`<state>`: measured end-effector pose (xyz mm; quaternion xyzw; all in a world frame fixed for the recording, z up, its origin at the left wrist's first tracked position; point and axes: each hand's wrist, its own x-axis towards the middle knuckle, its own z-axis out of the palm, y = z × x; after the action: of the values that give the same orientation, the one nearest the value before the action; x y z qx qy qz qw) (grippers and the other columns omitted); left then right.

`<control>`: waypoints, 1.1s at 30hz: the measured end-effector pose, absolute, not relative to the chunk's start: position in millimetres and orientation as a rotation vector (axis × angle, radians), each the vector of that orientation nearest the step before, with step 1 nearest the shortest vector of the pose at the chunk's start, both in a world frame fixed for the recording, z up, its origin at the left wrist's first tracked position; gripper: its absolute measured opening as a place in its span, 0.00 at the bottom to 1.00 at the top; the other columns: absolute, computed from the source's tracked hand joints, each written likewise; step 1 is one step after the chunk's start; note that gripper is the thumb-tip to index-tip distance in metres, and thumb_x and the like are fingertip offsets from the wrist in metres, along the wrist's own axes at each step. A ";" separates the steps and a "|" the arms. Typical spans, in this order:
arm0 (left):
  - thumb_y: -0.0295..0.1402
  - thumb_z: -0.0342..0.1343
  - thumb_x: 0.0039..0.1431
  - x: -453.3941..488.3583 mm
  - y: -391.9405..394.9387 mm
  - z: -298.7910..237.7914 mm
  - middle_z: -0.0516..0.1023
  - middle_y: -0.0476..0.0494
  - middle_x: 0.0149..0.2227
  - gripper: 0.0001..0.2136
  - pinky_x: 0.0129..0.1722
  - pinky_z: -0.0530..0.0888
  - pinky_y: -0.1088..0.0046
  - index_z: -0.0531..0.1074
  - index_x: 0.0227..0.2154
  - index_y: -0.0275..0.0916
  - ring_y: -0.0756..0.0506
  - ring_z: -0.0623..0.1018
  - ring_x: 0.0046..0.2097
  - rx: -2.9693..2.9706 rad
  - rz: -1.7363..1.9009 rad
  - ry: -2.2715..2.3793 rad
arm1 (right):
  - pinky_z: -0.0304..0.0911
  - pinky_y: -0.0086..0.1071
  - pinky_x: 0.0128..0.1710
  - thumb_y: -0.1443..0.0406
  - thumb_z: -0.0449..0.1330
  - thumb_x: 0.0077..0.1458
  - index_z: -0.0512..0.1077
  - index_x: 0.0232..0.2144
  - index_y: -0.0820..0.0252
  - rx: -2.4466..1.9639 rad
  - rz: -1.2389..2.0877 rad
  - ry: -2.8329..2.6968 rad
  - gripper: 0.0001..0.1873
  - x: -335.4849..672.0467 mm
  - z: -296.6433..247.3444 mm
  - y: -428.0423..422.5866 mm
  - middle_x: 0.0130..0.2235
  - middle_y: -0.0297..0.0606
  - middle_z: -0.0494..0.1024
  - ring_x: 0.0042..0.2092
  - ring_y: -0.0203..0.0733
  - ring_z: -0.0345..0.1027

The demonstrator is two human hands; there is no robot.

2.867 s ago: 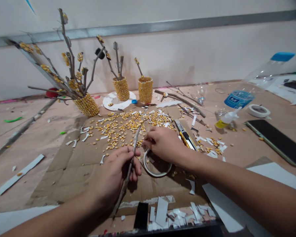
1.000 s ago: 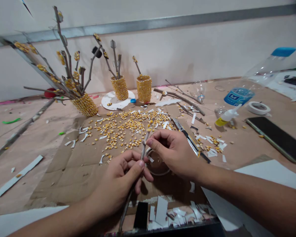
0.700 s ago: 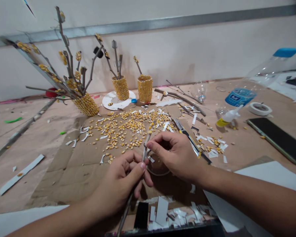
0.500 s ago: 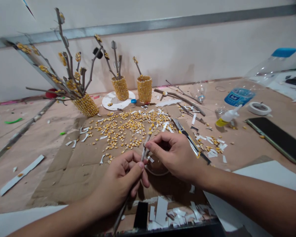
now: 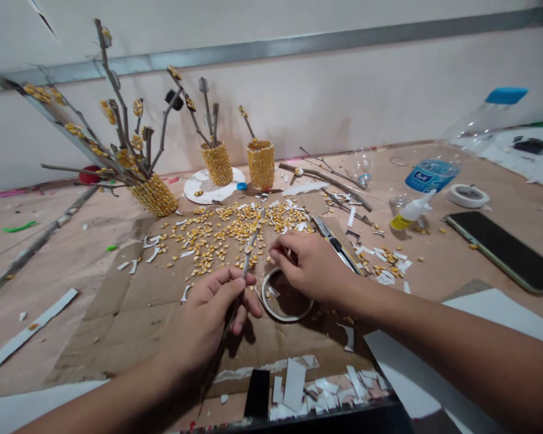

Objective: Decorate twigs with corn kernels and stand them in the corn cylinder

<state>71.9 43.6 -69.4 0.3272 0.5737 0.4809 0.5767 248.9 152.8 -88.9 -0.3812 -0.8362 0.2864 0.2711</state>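
Observation:
My left hand (image 5: 219, 301) is closed around a thin twig (image 5: 248, 248), which slants up and away over the cardboard. A pale kernel-like piece shows partway up the twig. To the right, my right hand (image 5: 312, 265) is apart from the twig, thumb and fingers pinched together above a round white-rimmed ring (image 5: 288, 319). Whatever may be between those fingertips is hidden. Loose corn kernels (image 5: 228, 232) lie spread just beyond both hands. A box cutter (image 5: 337, 244) rests right beside my right hand.
Kernel-covered pots (image 5: 156, 196) with branches stand at the back left. At right are a glue bottle (image 5: 411, 211), a plastic bottle (image 5: 434, 175), a tape roll (image 5: 468, 196) and a phone (image 5: 502, 250). White paper scraps (image 5: 294, 386) lie in front on the cardboard (image 5: 131, 313).
My right hand has come off the twig and sits apart from it. My left hand has shifted left with the twig, uncovering the ring. The whole view has moved slightly.

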 end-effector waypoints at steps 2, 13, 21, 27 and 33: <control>0.38 0.60 0.64 71.9 44.1 -69.8 0.81 0.49 0.24 0.09 0.17 0.67 0.80 0.73 0.37 0.37 0.54 0.64 0.17 0.768 1.112 1.341 | 0.60 0.35 0.40 0.66 0.63 0.65 0.82 0.38 0.59 -1.112 0.682 -2.356 0.07 246.1 -90.8 160.7 0.39 0.42 0.83 0.39 0.43 0.72; 0.39 0.62 0.62 72.2 44.4 -65.3 0.81 0.47 0.23 0.10 0.17 0.62 0.83 0.74 0.35 0.35 0.56 0.66 0.17 0.783 1.075 1.311 | 0.50 0.35 0.29 0.62 0.69 0.60 0.83 0.31 0.57 -1.317 0.687 -2.464 0.07 231.3 -92.0 169.6 0.30 0.43 0.83 0.30 0.44 0.70; 0.38 0.58 0.66 70.7 43.4 -65.8 0.81 0.47 0.24 0.10 0.19 0.67 0.81 0.77 0.40 0.35 0.54 0.69 0.18 0.703 1.092 1.263 | 0.63 0.32 0.35 0.65 0.64 0.66 0.76 0.34 0.58 -1.033 0.951 -2.233 0.05 245.0 -80.8 161.4 0.32 0.35 0.83 0.33 0.38 0.73; 0.38 0.57 0.67 70.9 40.8 -65.7 0.81 0.48 0.24 0.10 0.19 0.67 0.81 0.76 0.40 0.36 0.54 0.68 0.18 0.701 1.103 1.230 | 0.68 0.35 0.37 0.65 0.67 0.59 0.81 0.31 0.56 -0.824 1.335 -1.822 0.04 249.6 -75.1 141.4 0.31 0.34 0.84 0.34 0.40 0.76; 0.38 0.59 0.65 70.9 41.5 -64.4 0.81 0.48 0.24 0.09 0.19 0.67 0.81 0.76 0.39 0.36 0.54 0.68 0.18 0.697 1.102 1.234 | 0.68 0.38 0.43 0.66 0.66 0.62 0.83 0.34 0.57 -0.844 1.240 -1.921 0.05 250.2 -77.7 141.5 0.36 0.37 0.86 0.38 0.42 0.78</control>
<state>70.9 41.5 -64.4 0.3037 0.5372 0.4801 0.6234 250.2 141.5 -77.7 -0.3251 -0.7398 0.4776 0.3449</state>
